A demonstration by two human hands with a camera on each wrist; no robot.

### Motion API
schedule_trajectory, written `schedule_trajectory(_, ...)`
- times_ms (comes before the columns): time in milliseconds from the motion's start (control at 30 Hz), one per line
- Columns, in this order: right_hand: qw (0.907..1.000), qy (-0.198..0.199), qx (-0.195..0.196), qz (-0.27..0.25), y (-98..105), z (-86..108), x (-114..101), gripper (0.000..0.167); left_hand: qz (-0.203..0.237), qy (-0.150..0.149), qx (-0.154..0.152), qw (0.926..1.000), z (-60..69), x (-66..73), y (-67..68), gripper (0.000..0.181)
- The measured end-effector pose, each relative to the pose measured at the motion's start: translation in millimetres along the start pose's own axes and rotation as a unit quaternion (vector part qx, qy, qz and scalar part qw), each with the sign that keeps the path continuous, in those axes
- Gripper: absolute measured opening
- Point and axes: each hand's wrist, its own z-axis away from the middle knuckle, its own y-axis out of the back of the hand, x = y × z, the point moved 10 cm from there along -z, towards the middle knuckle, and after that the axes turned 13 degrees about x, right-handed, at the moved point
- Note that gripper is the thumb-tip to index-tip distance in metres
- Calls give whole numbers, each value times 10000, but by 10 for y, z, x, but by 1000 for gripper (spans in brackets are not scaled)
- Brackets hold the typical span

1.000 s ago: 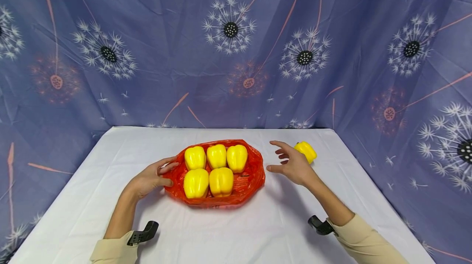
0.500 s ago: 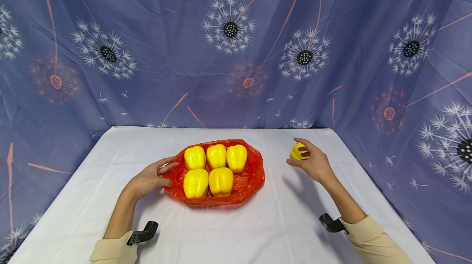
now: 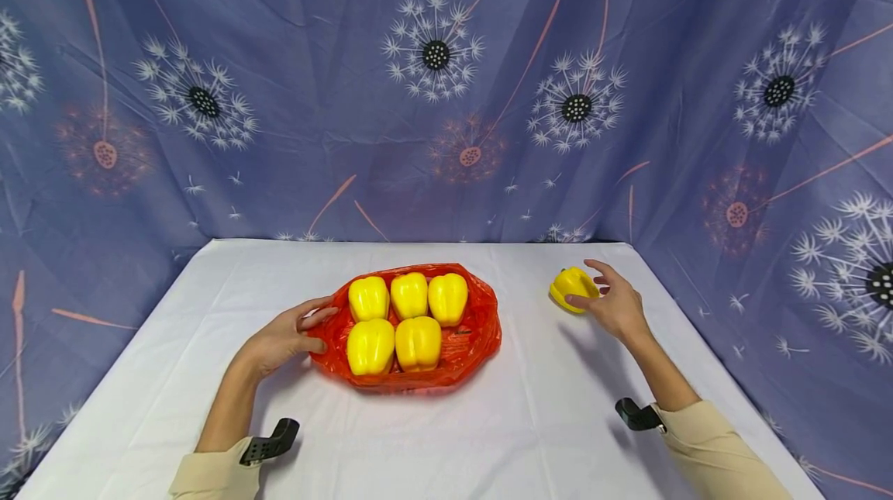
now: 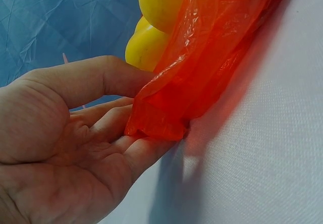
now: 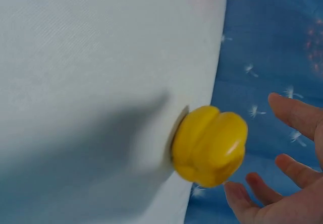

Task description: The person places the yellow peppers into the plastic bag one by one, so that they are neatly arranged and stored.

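My left hand (image 3: 279,341) holds the left edge of a red plastic bag (image 3: 469,353) on the table. The left wrist view shows the bag's thin film (image 4: 202,77) between thumb and fingers, with the thumb tip hidden. Several yellow bell peppers (image 3: 370,347) stand in the bag in two rows. A single yellow bell pepper (image 3: 570,284) lies outside it, on the right side of the table. Beside that pepper is my right hand (image 3: 617,308), fingers spread and loosely bent. In the right wrist view, a gap separates most fingers from the pepper (image 5: 209,146).
A white cloth covers the table (image 3: 418,446). Blue curtains (image 3: 314,97) with a dandelion print rise behind it and along both sides. Each forearm carries a black wrist device (image 3: 270,442).
From beside the bag, my right hand has moved right past the loose pepper, to its right side. That pepper has shifted slightly and now shows more fully. My left hand stays at the bag.
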Motion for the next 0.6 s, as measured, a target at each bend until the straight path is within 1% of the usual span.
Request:
schedule_trajectory(233, 9997, -151, 10, 171, -55, -81, 165, 83, 28, -10, 15, 10000, -10, -10, 13, 86)
schedule_trajectory(500, 9985, -44, -361, 415, -199, -219, 254, 84, 14, -41, -7, 10000, -4, -6, -2, 86)
schedule_trajectory(600, 9978, -104, -551, 355, -246, -265, 278, 86, 6, -57, -25, 10000, -4, -2, -11, 85)
